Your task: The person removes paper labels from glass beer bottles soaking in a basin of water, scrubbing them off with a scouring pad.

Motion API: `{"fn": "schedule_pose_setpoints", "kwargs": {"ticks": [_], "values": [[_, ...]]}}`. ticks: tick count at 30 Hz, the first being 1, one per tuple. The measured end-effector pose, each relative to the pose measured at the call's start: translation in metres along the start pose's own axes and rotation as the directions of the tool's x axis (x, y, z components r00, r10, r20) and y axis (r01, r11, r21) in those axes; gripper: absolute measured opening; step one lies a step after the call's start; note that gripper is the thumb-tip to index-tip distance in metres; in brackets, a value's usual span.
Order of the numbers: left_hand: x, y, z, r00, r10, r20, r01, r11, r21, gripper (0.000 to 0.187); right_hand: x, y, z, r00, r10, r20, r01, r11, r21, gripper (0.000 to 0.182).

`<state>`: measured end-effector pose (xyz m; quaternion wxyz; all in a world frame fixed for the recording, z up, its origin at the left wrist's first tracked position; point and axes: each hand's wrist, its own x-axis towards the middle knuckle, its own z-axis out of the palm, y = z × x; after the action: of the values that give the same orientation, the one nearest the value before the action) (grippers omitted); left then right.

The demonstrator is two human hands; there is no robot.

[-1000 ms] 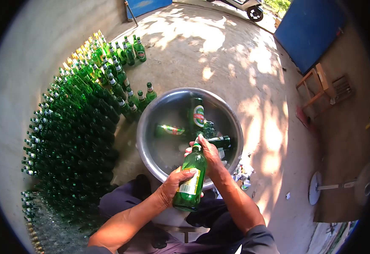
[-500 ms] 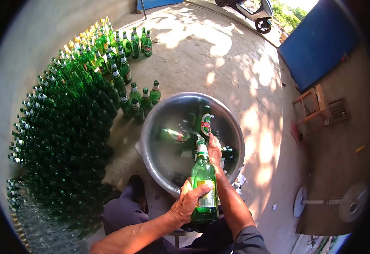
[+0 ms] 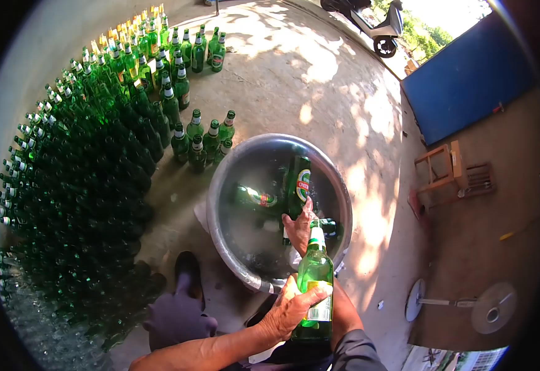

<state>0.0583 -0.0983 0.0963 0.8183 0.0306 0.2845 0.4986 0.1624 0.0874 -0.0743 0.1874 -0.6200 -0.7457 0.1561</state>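
Observation:
My left hand (image 3: 296, 307) is wrapped around a green glass beer bottle (image 3: 315, 278), held tilted above the near rim of the basin, neck pointing away from me. Inside the wide metal basin (image 3: 225, 255) of cloudy water, my right hand (image 3: 300, 230) grips the lower end of another green beer bottle (image 3: 298, 185) with a red and white label. Its thumb and a finger show on either side; the rest of the grip is partly hidden. A further labelled bottle (image 3: 254, 196) lies in the water to the left, and another bottle's end (image 3: 327, 226) shows at the right.
Many upright green bottles (image 3: 84, 179) crowd the floor on the left. A small group of bottles (image 3: 212, 142) stands just beyond the basin. Wooden stool (image 3: 443, 170), fan-like stand (image 3: 446, 302) and blue panel (image 3: 468, 80) are at right; a scooter (image 3: 384, 28) is at the back.
My left hand and its bottle have shifted slightly right and down. My right hand has moved a little left in the basin, and the bottle by it shows larger. The view has also shifted.

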Motion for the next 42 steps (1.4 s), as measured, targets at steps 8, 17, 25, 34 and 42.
{"fn": "schedule_pose_setpoints", "kwargs": {"ticks": [8, 17, 25, 34, 42], "values": [[0.009, -0.014, -0.016, 0.998, 0.062, -0.005, -0.061, 0.995, 0.078, 0.048, 0.029, 0.046, -0.017, 0.919, 0.039, 0.391, -0.382, 0.322, 0.866, 0.058], [0.001, -0.002, -0.008, 0.999, -0.010, -0.051, 0.010, 1.000, 0.014, 0.052, 0.067, 0.045, -0.082, 0.954, -0.060, 0.292, 0.053, 0.998, 0.032, 0.080], [0.002, -0.007, -0.010, 0.993, -0.068, -0.092, 0.066, 0.998, -0.015, 0.049, 0.089, 0.050, -0.081, 0.943, 0.009, 0.332, 0.069, 0.973, -0.221, 0.082], [0.002, -0.003, -0.004, 0.989, -0.022, -0.149, 0.020, 1.000, -0.016, 0.034, 0.078, 0.077, -0.035, 0.989, -0.131, 0.076, 0.151, 0.886, -0.439, 0.080], [0.002, 0.000, -0.006, 0.993, -0.080, -0.090, 0.078, 0.997, -0.020, 0.054, 0.084, 0.068, -0.035, 0.975, -0.009, 0.223, 0.075, 0.954, -0.290, 0.074]]}}
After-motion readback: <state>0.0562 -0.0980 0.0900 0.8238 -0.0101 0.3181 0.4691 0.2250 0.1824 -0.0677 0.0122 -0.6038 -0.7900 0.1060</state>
